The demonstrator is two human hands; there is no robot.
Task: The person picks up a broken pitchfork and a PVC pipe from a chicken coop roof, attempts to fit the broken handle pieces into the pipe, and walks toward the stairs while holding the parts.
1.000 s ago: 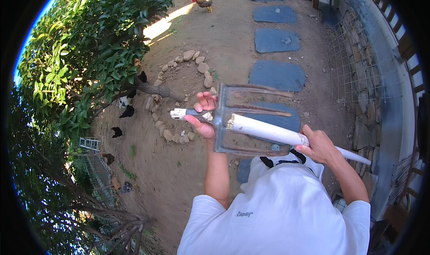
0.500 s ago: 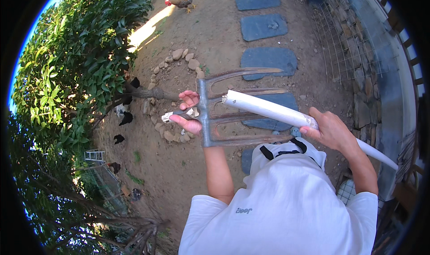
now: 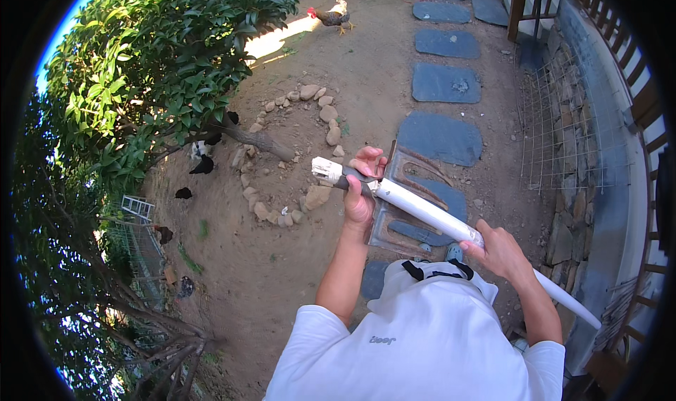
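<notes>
White-handled garden fork [image 3: 422, 211], rusty tines, held horizontal above dirt and stepping stones.

Smooth white plastic handle [image 3: 429, 214], dull rusty metal fork head [image 3: 415, 204].

Daylight is filling the yard, mostly soft and shaded. A bright patch is glaring on the dirt beside the tree [image 3: 176, 70], with strong sun coming in from beyond it. The tree is casting shade beneath itself. Fisheye distortion is bending edges away from the tree; black vignetting is framing everything. Focus is staying sharp.
</notes>
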